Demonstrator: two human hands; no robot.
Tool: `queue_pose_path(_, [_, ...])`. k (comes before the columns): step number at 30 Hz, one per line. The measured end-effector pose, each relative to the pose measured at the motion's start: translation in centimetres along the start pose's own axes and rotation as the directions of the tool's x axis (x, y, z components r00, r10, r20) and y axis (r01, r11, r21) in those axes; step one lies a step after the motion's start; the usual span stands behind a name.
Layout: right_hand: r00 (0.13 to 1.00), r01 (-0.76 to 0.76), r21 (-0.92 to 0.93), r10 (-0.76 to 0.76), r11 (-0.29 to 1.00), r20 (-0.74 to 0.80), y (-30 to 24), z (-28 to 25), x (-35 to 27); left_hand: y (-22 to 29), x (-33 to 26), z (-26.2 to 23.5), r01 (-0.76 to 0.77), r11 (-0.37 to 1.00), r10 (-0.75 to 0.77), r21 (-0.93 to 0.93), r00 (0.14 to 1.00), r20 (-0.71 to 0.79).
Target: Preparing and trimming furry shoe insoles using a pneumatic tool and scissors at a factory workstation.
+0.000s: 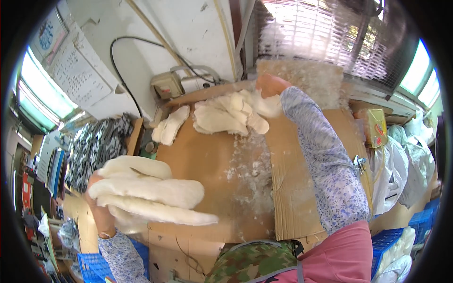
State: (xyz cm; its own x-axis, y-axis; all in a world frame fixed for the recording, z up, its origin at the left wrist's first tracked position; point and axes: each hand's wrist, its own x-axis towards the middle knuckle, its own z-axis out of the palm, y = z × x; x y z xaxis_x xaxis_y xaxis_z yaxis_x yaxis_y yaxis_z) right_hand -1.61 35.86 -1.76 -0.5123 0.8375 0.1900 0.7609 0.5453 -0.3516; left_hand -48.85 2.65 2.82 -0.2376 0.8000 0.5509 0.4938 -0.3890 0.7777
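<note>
Loosely stacked insoles, fluff gathering on the bench

Nearest, the left hand (96, 200) is gripping a stack (151, 191) of white fleecy insoles from the side, fingers closed around it, just above the cardboard (198, 160) covering the bench. The bottom insoles are sticking out past the grip and could slip free, since only the near ends are being pinched. Fluff (250, 174) is lying across the cardboard and may cling to the stack. Farther off, the right hand (270, 85) is reaching into a pile (231, 115) of insoles; whether its fingers are closed I cannot tell. Blue crates (427, 219) at the right are holding white bags; a blue crate (92, 266) sits below left, contents unclear.
</note>
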Motion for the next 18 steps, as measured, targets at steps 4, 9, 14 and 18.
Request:
queue_pose_path(4, [0.997,0.006,0.95,-0.079,0.311,0.019,-1.5,-3.8,-3.0,3.7,1.3,5.4,0.038,0.981,0.019,-0.19,0.958,0.287])
queue_pose_path(9, [0.999,-0.034,0.37,0.035,0.928,0.005,-4.3,-6.3,-4.6,5.6,2.7,9.4,0.06,0.932,0.161,-0.358,0.816,0.555])
queue_pose_path(14, [0.997,-0.029,0.267,0.01,0.963,0.071,-9.1,-8.6,-6.3,7.4,2.7,11.3,0.128,0.932,0.094,-0.339,0.818,0.568])
queue_pose_path(18, [0.972,0.146,0.25,-0.185,0.957,0.142,-14.4,-9.1,-7.4,8.9,3.4,13.7,0.247,0.885,0.048,-0.394,0.794,0.606])
